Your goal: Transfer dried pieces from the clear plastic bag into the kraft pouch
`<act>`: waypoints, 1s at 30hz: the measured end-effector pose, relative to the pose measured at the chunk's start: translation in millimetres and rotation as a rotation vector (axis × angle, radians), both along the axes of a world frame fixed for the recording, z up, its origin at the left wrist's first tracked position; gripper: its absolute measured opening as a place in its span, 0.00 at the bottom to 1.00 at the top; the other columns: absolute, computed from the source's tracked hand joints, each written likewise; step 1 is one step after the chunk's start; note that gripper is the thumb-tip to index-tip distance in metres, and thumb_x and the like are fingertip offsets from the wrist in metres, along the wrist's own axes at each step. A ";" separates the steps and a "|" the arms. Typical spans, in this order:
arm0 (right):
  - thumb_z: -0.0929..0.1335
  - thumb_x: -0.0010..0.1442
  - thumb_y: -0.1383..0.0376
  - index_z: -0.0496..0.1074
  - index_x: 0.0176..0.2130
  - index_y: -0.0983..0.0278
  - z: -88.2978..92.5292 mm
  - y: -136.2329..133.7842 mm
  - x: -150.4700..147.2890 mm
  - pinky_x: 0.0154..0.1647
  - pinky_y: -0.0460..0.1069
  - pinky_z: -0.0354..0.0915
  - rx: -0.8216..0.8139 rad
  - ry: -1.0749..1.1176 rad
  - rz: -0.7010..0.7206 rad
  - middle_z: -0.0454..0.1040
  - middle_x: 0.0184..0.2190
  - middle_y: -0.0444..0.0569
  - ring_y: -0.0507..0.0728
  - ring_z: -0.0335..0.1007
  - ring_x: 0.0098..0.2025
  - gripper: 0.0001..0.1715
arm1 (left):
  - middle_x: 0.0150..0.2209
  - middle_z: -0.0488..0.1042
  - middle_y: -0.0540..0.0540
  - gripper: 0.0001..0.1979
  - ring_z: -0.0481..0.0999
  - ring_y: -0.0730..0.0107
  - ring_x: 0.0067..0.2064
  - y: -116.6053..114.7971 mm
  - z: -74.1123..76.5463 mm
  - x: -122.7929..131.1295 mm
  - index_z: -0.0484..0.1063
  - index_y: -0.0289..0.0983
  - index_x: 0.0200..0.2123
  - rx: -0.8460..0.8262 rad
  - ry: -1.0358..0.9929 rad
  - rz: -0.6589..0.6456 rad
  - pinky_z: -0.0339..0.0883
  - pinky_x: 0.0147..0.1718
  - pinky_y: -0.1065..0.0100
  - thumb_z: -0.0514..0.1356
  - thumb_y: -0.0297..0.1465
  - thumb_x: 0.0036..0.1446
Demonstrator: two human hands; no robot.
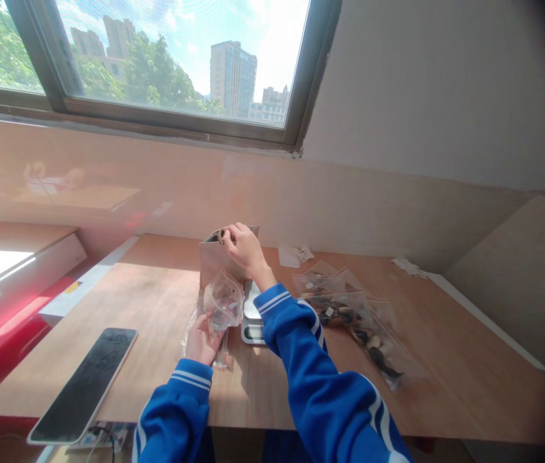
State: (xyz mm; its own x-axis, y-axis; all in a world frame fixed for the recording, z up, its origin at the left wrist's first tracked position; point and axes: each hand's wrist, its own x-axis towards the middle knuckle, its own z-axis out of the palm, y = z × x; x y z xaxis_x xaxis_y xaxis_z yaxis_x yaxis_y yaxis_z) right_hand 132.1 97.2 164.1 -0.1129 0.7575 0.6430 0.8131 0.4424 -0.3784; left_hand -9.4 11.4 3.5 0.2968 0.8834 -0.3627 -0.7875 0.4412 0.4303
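My left hand [204, 337] is closed on a clear zip bag [226, 297], whose mouth gapes toward the box. My right hand [244, 247] reaches over the top of an open pale box [214, 262]. Its thumb and fingers pinch a small brownish piece [221, 237] at the box's rim; its exact kind is too small to make out. Partly hidden by my right forearm, a small white digital scale [253, 333] sits between the box and me. More crumpled clear plastic lies under and around my left hand.
Several clear zip bags [349, 308] with dark and pale pieces lie on the right of the wooden table [446, 360]. A dark-screened tablet or large phone [91, 379] overhangs the front left edge. White crumpled paper [296, 256] lies by the wall, below the window [180, 64].
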 end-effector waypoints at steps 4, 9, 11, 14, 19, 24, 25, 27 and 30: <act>0.54 0.66 0.64 0.76 0.31 0.66 5.8 -3.9 -5.0 0.54 0.50 0.56 -0.099 -0.159 -0.087 0.76 0.34 0.54 0.57 0.68 0.45 0.27 | 0.45 0.75 0.37 0.22 0.78 0.62 0.42 -0.6 0.3 1.3 0.65 0.31 0.54 0.048 0.025 0.009 0.75 0.33 0.68 0.53 0.24 0.55; 0.57 0.65 0.66 0.76 0.38 0.67 21.7 -7.7 -2.0 0.49 0.52 0.61 -0.268 -0.342 -0.124 0.77 0.39 0.57 0.60 0.72 0.44 0.20 | 0.48 0.74 0.39 0.23 0.77 0.61 0.46 -4.6 5.9 0.8 0.64 0.36 0.57 0.084 0.026 -0.028 0.76 0.34 0.69 0.53 0.24 0.56; 0.59 0.64 0.67 0.75 0.41 0.66 28.6 -9.2 0.3 0.47 0.53 0.63 -0.346 -0.367 -0.099 0.76 0.43 0.57 0.61 0.72 0.45 0.17 | 0.48 0.74 0.39 0.23 0.76 0.61 0.46 -6.2 9.8 1.2 0.64 0.36 0.57 0.096 0.034 -0.033 0.76 0.35 0.68 0.52 0.24 0.57; 0.59 0.63 0.68 0.75 0.41 0.65 36.8 -12.1 -0.1 0.48 0.53 0.63 -0.467 -0.361 -0.082 0.75 0.45 0.57 0.61 0.71 0.47 0.17 | 0.47 0.75 0.39 0.23 0.76 0.60 0.47 -7.3 14.1 2.1 0.64 0.34 0.56 0.107 0.052 -0.039 0.76 0.35 0.68 0.52 0.23 0.57; 0.63 0.59 0.68 0.77 0.40 0.64 40.4 -14.4 -7.5 0.45 0.53 0.65 -0.593 -0.348 -0.117 0.76 0.44 0.56 0.61 0.73 0.46 0.15 | 0.48 0.75 0.40 0.23 0.73 0.58 0.51 -9.2 16.6 3.1 0.65 0.34 0.55 0.129 0.045 -0.053 0.75 0.39 0.68 0.52 0.23 0.56; 0.63 0.57 0.70 0.76 0.42 0.67 37.2 -15.4 -8.5 0.37 0.49 0.66 -0.676 -0.295 -0.159 0.76 0.43 0.57 0.61 0.74 0.42 0.15 | 0.48 0.75 0.40 0.24 0.73 0.58 0.52 -9.9 15.9 2.7 0.64 0.36 0.56 0.160 -0.002 -0.086 0.74 0.42 0.66 0.53 0.24 0.55; 0.62 0.59 0.70 0.76 0.42 0.67 36.7 -17.0 -8.4 0.38 0.50 0.66 -0.653 -0.287 -0.157 0.76 0.43 0.57 0.61 0.73 0.42 0.16 | 0.48 0.75 0.40 0.24 0.73 0.58 0.51 -8.9 14.5 2.5 0.63 0.35 0.56 0.155 -0.016 -0.093 0.75 0.41 0.66 0.53 0.23 0.55; 0.59 0.62 0.70 0.75 0.40 0.69 35.7 -23.1 -9.1 0.41 0.51 0.65 -0.554 -0.271 -0.162 0.76 0.42 0.59 0.61 0.72 0.43 0.17 | 0.46 0.76 0.40 0.24 0.75 0.58 0.49 -5.9 10.6 2.3 0.63 0.35 0.56 0.137 -0.036 -0.085 0.75 0.38 0.65 0.52 0.22 0.55; 0.57 0.64 0.68 0.71 0.40 0.69 31.0 -41.1 -12.1 0.49 0.55 0.62 -0.234 -0.214 -0.135 0.73 0.41 0.60 0.62 0.67 0.46 0.16 | 0.42 0.78 0.41 0.24 0.78 0.60 0.43 -1.9 5.0 2.3 0.63 0.33 0.55 0.078 -0.029 -0.008 0.76 0.37 0.65 0.51 0.19 0.54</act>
State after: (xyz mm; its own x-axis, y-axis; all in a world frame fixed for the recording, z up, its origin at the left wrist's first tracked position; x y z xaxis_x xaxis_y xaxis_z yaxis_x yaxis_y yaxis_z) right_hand 120.0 56.1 195.1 -0.1152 0.8991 0.4222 0.9302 0.2468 -0.2717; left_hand -7.2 9.4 8.4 0.3135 0.9060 -0.2844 -0.7964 0.4140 0.4409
